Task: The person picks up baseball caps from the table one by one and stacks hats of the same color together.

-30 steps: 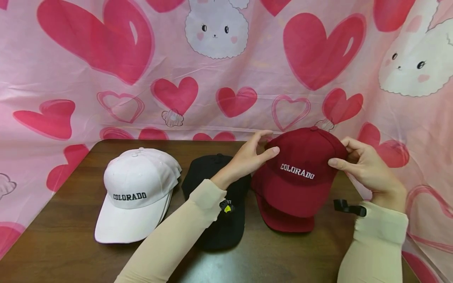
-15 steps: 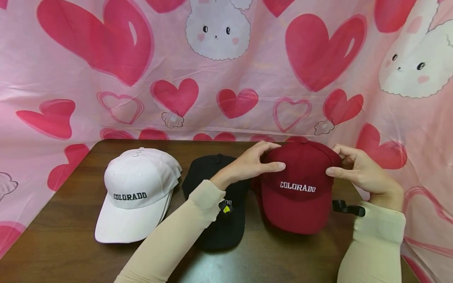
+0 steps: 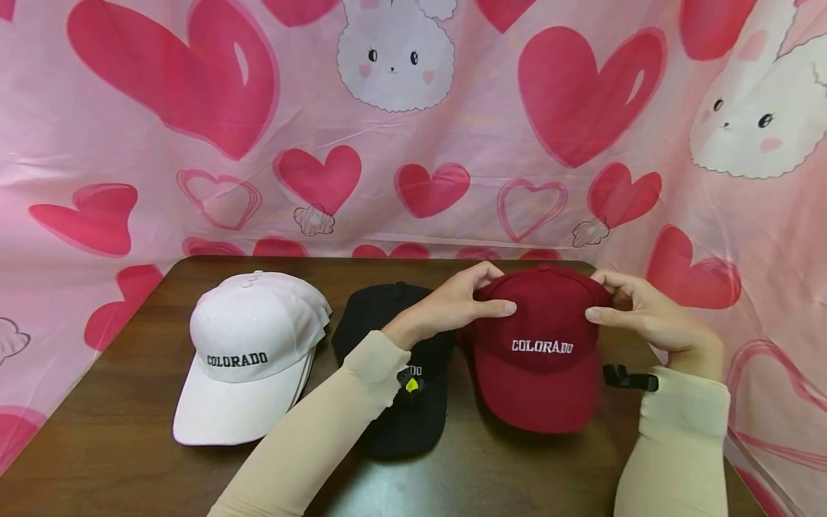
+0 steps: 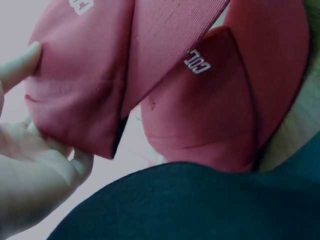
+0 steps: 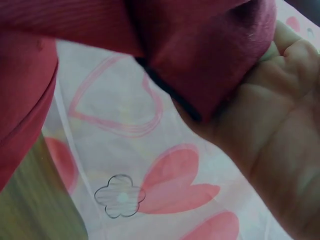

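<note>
A dark red baseball cap (image 3: 543, 391) with white "COLORADO" lettering faces me at the right of the table, brim toward me. My left hand (image 3: 452, 300) grips its left side, thumb on the front and fingers behind. On the opposite side my right hand (image 3: 655, 316) holds the crown in the same way. The left wrist view shows a second red cap (image 4: 200, 120) apart from and beyond the held one. From the head, the held cap hides most of it. In the right wrist view, the held cap's edge (image 5: 210, 65) lies against my right palm.
Left of the red caps lies a black cap (image 3: 413, 431), partly covered by my left forearm. Further left, several white caps (image 3: 226, 323) are stacked, brims forward. All rest on a brown wooden table (image 3: 84, 438). A pink heart-patterned cloth (image 3: 400, 136) hangs behind and at the sides.
Both hands have lowered the red cap and shifted it slightly left, over the other red cap, which now barely shows. The white and black caps have stayed put.
</note>
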{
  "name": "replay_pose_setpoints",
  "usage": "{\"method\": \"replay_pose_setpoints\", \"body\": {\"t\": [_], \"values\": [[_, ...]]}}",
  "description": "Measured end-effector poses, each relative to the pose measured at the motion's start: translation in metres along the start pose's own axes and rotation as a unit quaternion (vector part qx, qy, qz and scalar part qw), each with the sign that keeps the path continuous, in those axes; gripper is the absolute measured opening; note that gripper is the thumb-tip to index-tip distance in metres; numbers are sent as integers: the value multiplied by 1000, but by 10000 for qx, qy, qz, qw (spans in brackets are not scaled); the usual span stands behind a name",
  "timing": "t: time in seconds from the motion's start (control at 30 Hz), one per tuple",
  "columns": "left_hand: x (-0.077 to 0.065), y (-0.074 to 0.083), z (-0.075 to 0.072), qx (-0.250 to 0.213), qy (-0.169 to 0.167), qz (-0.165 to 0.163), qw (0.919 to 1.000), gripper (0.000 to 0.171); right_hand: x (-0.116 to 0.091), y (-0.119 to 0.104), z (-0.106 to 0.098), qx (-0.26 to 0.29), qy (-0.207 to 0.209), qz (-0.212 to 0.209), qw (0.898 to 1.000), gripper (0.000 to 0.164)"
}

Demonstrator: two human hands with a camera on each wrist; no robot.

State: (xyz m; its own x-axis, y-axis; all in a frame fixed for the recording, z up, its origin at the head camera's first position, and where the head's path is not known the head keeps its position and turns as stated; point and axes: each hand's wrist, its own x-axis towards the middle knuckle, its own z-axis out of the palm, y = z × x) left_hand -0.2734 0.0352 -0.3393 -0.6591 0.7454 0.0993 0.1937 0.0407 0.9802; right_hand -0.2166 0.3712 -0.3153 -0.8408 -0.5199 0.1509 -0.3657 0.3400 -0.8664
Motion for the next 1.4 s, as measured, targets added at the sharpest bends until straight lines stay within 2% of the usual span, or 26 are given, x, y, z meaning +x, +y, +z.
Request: {"method": "replay_pose_setpoints", "body": {"t": [0.23, 0.43, 0.6, 0.83, 1.17, 1.27, 1.4], "values": [[-1, -7, 10, 42, 337, -524, 9980, 34, 4, 16, 1, 75, -217, 577, 9981, 17], [-2, -9, 18, 550, 613, -1036, 9912, 34, 9, 33, 2, 391, -565, 883, 9937, 19], [-1, -10, 23, 1129, 671, -1234, 9836, 34, 11, 46, 5, 606, -777, 1093, 9891, 20], [-1, -12, 30, 1558, 682, -1440, 9749, 31, 13, 59, 9, 892, -894, 1424, 9817, 20], [4, -17, 38, 2570, 777, -1606, 9498, 43, 13, 63, 17, 914, -827, 1707, 9776, 29], [6, -19, 42, 2852, 803, -1569, 9421, 43, 12, 63, 17, 723, -711, 1815, 9781, 34], [8, -19, 48, 3288, 867, -1557, 9274, 46, 9, 63, 16, 396, -495, 1979, 9782, 41]]}}
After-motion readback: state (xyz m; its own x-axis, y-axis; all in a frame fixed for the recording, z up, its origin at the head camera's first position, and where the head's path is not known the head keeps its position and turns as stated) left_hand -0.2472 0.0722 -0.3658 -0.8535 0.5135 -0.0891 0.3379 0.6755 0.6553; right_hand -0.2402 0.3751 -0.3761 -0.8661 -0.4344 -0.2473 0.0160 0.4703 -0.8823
